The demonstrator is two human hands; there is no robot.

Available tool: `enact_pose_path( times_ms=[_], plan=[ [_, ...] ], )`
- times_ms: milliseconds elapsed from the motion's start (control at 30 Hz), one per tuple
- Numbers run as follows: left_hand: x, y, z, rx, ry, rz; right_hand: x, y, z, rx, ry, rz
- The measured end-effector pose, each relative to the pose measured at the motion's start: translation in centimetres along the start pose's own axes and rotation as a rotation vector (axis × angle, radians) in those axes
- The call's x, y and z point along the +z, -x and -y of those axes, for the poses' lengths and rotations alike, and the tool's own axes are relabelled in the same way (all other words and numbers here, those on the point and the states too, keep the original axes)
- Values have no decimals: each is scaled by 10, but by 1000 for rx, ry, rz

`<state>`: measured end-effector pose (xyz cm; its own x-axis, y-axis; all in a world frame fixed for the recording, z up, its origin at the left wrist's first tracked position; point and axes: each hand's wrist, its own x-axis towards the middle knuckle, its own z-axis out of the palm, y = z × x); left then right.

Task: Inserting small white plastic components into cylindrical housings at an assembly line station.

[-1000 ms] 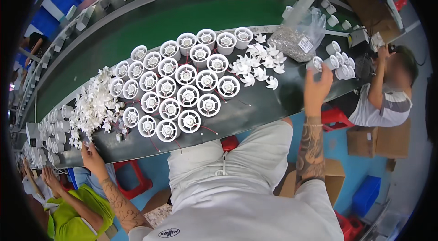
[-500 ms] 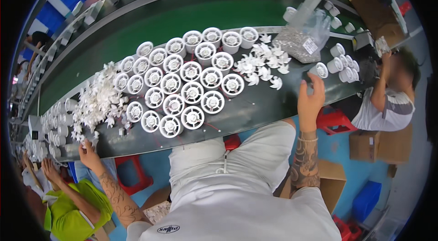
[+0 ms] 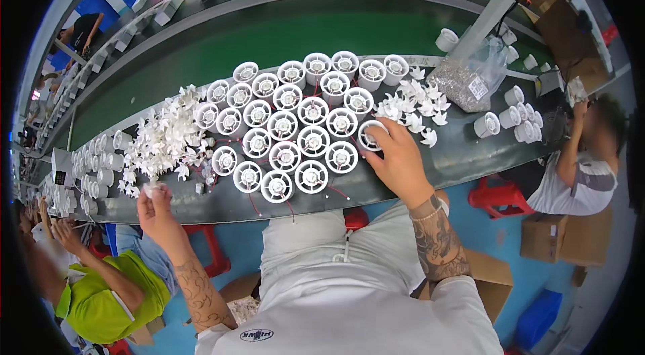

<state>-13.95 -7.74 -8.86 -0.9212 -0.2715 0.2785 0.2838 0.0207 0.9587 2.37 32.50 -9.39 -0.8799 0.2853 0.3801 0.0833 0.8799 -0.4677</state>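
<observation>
My right hand (image 3: 401,161) is closed around the rim of a white round fan housing (image 3: 371,136), at the right end of the group on the dark bench. The thumb is at its near side and the fingers at its far side. At the left, my left hand (image 3: 160,210) pinches a small white plastic piece (image 3: 154,189), whose shape is too blurred to make out. Just beyond that hand lies a heap of white bladed fan wheels (image 3: 161,140). Between my hands stand several more white fan housings (image 3: 283,125) with spoked tops, some with thin red wires.
More white fan wheels (image 3: 415,103) lie beyond my right hand, beside a clear bag of small parts (image 3: 463,83). White cups (image 3: 487,125) stand further right, near a seated co-worker (image 3: 574,167). A green conveyor belt (image 3: 289,25) runs behind; a co-worker in green (image 3: 111,294) sits left.
My right hand has moved left from beside the cups and closed on the fan housing. My left hand has lifted slightly from the bench edge with the white piece. The whole view has shifted.
</observation>
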Motion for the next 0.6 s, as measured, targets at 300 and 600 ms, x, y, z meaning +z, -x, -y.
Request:
enact_pose_path(
  times_ms=[300,600],
  plan=[
    [70,81,-51,8,24,522,-31,36,3,413,-643,-557],
    [180,147,-106,394,234,1112,-64,61,80,499,-1654,-265]
  ],
)
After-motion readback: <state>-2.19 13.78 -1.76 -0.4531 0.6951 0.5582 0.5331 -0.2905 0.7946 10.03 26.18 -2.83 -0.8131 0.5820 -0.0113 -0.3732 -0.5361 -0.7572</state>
